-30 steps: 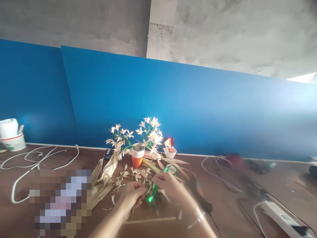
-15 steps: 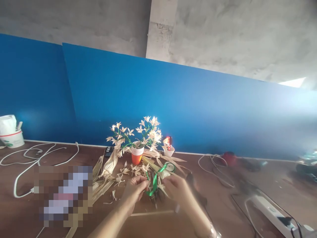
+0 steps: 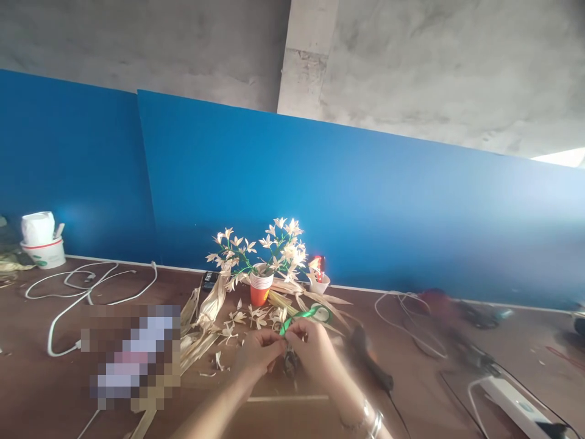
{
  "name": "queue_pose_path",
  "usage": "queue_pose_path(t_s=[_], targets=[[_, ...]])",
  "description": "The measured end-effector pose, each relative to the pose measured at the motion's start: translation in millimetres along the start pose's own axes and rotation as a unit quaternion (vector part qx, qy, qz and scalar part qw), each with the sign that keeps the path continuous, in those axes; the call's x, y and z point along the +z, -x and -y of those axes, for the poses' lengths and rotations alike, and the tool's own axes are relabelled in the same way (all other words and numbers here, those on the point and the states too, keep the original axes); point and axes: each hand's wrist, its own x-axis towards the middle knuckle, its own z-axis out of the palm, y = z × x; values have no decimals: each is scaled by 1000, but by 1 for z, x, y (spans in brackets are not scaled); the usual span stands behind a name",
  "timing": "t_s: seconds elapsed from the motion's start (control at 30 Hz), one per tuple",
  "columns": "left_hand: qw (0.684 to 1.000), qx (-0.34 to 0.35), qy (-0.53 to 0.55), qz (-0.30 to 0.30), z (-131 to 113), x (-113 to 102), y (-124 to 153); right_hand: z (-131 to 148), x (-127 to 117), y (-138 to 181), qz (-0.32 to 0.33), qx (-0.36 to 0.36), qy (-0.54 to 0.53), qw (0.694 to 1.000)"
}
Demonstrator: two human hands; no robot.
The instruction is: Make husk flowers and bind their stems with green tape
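Observation:
My left hand (image 3: 261, 352) is closed in a pinch on the stem of a pale husk flower (image 3: 278, 315), whose head shows just above the fingertips. Close beside it, my right hand (image 3: 312, 346) pinches a green ribbon (image 3: 298, 317) against that stem. The ribbon runs back to its white spool (image 3: 322, 313) on the table. Where ribbon and stem meet, the fingers hide them. Behind the hands, an orange-and-white stack of paper cups (image 3: 261, 289) holds green-stemmed husk flowers (image 3: 292, 247). Loose husk flowers (image 3: 237, 317) lie to the left of my hands.
Dried corn husks (image 3: 211, 308) lie around the cups. At the right are a dark glue gun (image 3: 369, 358) with a cord and a white power strip (image 3: 514, 399). White cables (image 3: 55, 317) and a tub (image 3: 46, 253) are at the left. A blue partition (image 3: 320, 183) stands behind.
My right hand has come left against my left hand, drawing the ribbon in to the stem. The ribbon's hanging loop no longer shows. The whole view has shifted slightly.

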Motion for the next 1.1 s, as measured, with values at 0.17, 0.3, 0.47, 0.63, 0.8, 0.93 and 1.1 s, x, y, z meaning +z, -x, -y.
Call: queue_pose_path(t_s=[0.17,0.3,0.47,0.63,0.8,0.93,1.1], targets=[[992,35,-107,54,-7,-4,5,-6,2,0,8,7,22,1000],[955,126,-264,46,-13,-8,14,-10,6,-1,6,5,37,999],[912,257,-320,5,-9,-10,12,-11,10,-6,21,-2,43,999],[970,145,-195,-2,8,-9,-3,-15,15,-14,40,-1,11,999],[972,113,-201,-35,11,-12,-7,-14,20,-18,33,-16,21,999],[969,128,-210,-21,6,-15,-5,-14,21,-17,36,-35,31,998],[995,47,-76,30,7,-17,-10,-17,13,-18,64,-45,5,997]])
